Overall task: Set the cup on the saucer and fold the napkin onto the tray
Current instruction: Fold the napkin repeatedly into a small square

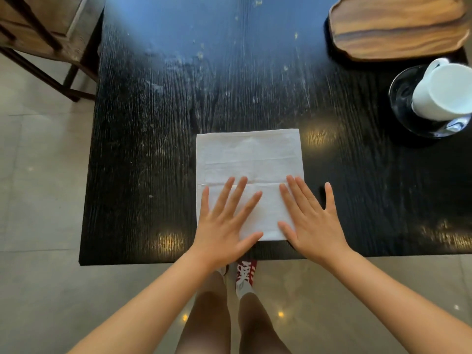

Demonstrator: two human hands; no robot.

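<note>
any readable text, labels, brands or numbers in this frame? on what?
None readable.
White paper napkin: blank, only fold creases.
White ceramic cup, clear glass saucer, oval wooden tray: no markings visible.
Red sneaker under the black wooden table: white pattern, too blurred to read.

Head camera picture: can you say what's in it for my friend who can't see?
Two open hands, left hand and right hand, press flat on a white square cloth napkin near the front edge of a black wooden table. At the far right, a white ceramic cup already stands on a clear glass saucer, with an empty oval wooden tray beyond it.
</note>
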